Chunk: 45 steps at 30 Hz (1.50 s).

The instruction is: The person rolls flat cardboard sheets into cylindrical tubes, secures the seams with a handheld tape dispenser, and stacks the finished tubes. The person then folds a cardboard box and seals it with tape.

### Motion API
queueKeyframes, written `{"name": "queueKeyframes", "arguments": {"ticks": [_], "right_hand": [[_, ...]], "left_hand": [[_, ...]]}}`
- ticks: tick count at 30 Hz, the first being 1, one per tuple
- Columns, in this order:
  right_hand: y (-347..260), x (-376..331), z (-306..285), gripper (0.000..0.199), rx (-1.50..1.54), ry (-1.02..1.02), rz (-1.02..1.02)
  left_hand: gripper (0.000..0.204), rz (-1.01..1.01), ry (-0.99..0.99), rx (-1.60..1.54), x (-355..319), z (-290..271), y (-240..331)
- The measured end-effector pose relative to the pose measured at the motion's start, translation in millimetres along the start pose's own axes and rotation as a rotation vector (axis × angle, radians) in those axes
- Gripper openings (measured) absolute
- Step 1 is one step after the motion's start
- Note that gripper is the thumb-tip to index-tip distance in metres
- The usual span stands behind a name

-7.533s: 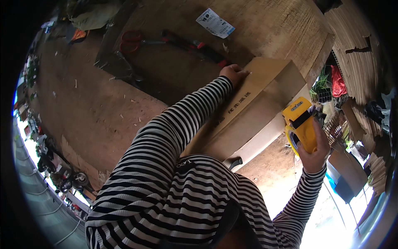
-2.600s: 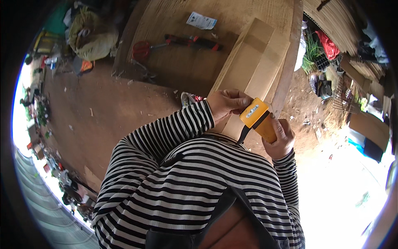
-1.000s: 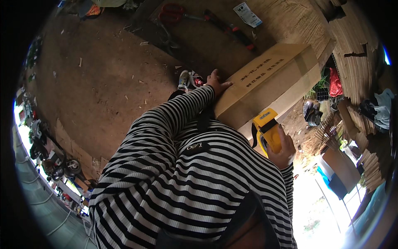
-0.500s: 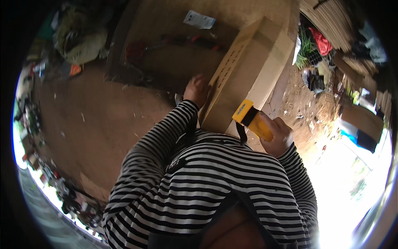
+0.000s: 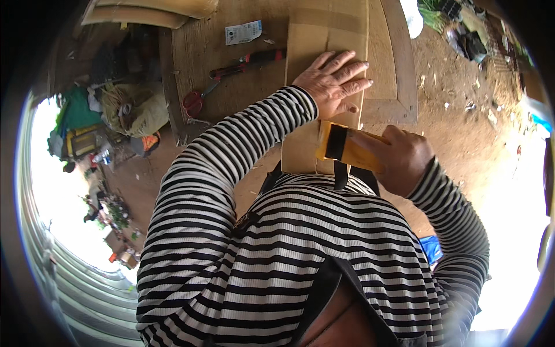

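A long brown cardboard box (image 5: 324, 20) lies on the wooden table, its near end close to my striped shirt. Palm down, my left hand (image 5: 335, 84) rests flat on the top of the box with its fingers spread. My right hand (image 5: 407, 156) is closed around a yellow hand tool (image 5: 364, 153) with a black band near its front. The front end of this tool is over the near part of the box, just below my left hand. What exactly the tool is, and whether it touches the cardboard, I cannot make out.
Left of the box on the wooden table (image 5: 381, 69) lie red-handled scissors (image 5: 192, 104), a red-and-black hand tool (image 5: 263, 56) and a printed label (image 5: 243, 33). Cardboard (image 5: 156, 11) sits at the far left. A pale sack (image 5: 136, 110) stands on the dirt floor.
The box has turned from slanted to nearly straight away from me. My left hand has moved from its left side onto its top, and the yellow tool has swung to point leftward over it.
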State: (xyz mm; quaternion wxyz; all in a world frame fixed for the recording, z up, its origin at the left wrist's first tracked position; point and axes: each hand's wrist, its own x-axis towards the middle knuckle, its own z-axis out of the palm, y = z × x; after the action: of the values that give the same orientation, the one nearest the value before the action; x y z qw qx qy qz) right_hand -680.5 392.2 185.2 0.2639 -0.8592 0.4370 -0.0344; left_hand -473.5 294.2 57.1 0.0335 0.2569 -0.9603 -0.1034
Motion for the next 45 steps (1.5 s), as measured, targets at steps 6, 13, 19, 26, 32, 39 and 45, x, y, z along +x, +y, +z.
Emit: {"name": "queueKeyframes", "arguments": {"ticks": [6, 13, 19, 26, 32, 39, 45], "right_hand": [[54, -63, -1, 0.068, 0.032, -0.028, 0.047], [111, -77, 102, 0.068, 0.143, 0.263, -0.071], [128, -49, 161, 0.067, 0.239, 0.301, -0.143], [144, -44, 196, 0.064, 0.253, 0.204, -0.123], [150, -43, 212, 0.069, 0.243, 0.135, -0.103], [158, -39, 214, 0.073, 0.145, -0.028, -0.070], [138, -13, 175, 0.067, 0.093, -0.369, 0.050]], "left_hand": [[0.064, -0.011, -0.016, 0.008, 4, -3, 3], [0.061, 0.015, -0.071, 0.031, 5, -11, 1], [0.061, -0.018, -0.098, 0.025, 6, -15, 1], [0.059, -0.006, -0.093, 0.039, 6, -15, 2], [0.057, 0.007, -0.075, 0.052, 6, -13, 2], [0.058, 0.011, -0.059, 0.051, 6, -13, 1], [0.059, 0.020, -0.063, 0.102, 7, -18, 5]]}}
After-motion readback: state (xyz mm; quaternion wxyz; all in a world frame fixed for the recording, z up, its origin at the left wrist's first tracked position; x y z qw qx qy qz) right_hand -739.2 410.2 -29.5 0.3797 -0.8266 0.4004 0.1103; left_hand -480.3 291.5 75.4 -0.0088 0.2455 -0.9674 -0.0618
